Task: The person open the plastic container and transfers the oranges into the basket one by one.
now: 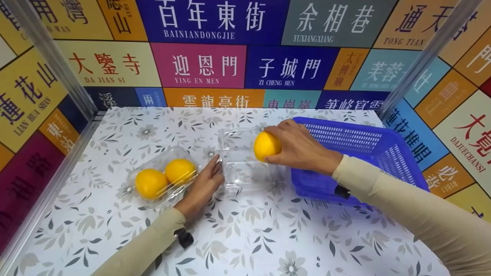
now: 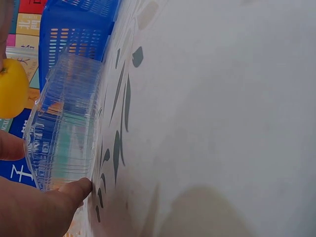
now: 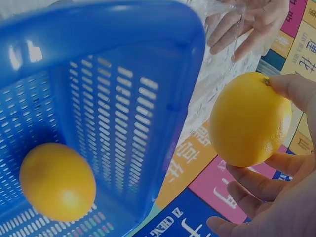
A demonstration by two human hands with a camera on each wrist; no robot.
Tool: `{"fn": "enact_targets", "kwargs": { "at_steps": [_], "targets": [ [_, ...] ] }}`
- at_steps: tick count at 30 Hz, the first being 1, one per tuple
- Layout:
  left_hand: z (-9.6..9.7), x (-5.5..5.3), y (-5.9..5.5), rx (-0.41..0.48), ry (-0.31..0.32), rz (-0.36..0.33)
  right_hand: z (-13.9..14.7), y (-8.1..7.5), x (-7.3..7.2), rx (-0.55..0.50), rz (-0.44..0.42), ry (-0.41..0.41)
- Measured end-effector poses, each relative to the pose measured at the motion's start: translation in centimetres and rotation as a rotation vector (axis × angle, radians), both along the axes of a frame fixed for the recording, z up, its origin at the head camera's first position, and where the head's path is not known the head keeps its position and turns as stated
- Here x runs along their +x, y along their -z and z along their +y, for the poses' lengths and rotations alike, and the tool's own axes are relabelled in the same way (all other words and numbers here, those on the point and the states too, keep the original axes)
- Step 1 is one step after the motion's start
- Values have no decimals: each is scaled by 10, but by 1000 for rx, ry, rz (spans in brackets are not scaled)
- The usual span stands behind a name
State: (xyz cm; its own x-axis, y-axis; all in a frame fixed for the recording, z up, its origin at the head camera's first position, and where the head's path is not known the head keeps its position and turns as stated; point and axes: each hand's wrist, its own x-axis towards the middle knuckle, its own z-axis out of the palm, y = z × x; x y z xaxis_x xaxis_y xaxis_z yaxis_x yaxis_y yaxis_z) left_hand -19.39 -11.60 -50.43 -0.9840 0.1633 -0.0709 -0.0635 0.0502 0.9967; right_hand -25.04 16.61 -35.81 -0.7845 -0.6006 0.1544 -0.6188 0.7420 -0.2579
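Right hand [image 1: 303, 147] around orange [image 1: 266, 145] above clear box [image 1: 241, 165].

Coloured wall signs [image 1: 215, 57] behind the bench read "BAINIANDONGJIE", "YUXIANGXIANG", "YING EN MEN", "ZI CHENG MEN" and "DA JIAN SI"; a right-hand panel [image 1: 466, 149] shows "DAJUECHANSI".

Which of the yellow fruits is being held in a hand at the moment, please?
The fruit gripped by the right hand above the open clear container; two others sit in the closed pack, another in the blue basket.
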Motion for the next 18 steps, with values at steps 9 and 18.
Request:
{"fn": "enact_targets", "kwargs": {
  "at_steps": [9, 18],
  "targets": [
    [0, 0, -1, 5, -1, -13, 12, 2, -7, -8, -23, 34],
    [-1, 0, 0, -8, -7, -22, 21, 1, -11, -9, -20, 66]
  ]
}}
